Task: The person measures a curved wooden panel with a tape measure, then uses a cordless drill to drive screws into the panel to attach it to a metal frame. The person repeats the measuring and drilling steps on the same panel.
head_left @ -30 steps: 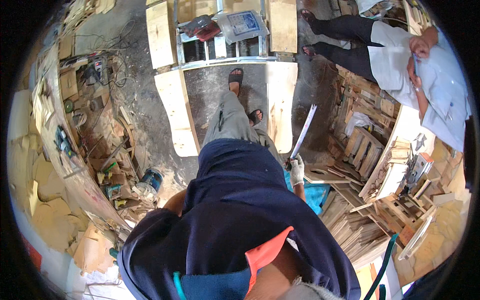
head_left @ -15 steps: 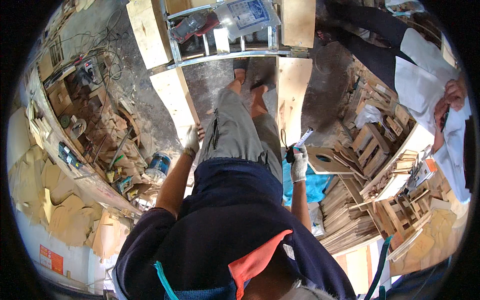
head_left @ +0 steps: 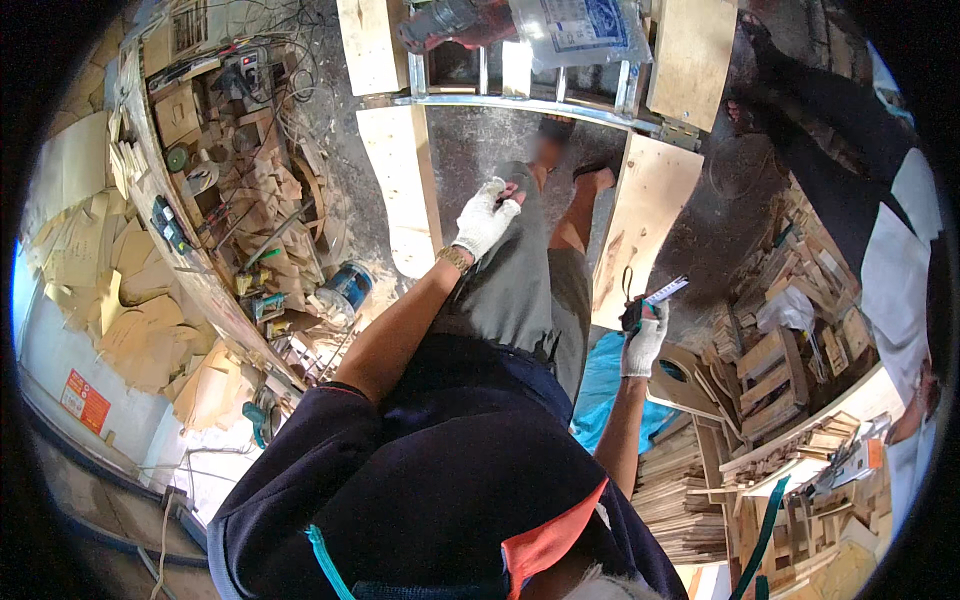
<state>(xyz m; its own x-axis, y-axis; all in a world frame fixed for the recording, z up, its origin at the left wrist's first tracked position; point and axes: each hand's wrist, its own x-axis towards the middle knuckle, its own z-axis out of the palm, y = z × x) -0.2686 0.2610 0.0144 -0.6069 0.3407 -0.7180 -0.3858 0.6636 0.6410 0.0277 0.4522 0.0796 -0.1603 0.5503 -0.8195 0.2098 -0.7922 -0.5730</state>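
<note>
My right hand (head_left: 642, 342), in a white knit glove, grips a small dark tape measure (head_left: 631, 316). A short length of its pale blade sticks out, and a black wrist cord loops above it. My left hand (head_left: 485, 218), gloved with bare fingertips, hovers above my grey trousers; its fingers are loosely bent and apart, with nothing seen in them. Before me, a metal frame with rungs (head_left: 520, 102) joins wooden side pieces. The left wooden board (head_left: 400, 190) lies beyond my left forearm; the right wooden board (head_left: 645, 215) ends near the tape measure.
On the metal frame lie a clear plastic bag (head_left: 585, 35) and a red-and-grey power tool (head_left: 450, 22). Wood scraps (head_left: 250, 190) and a blue can (head_left: 350, 285) are at left. Stacked offcuts (head_left: 775, 370) and another person's dark-clad leg (head_left: 820, 150) are at right.
My left hand has left the left board and come up over my leg. My right hand still holds the tape measure. The whole view has swung, shifting the frame rightward and upward.
</note>
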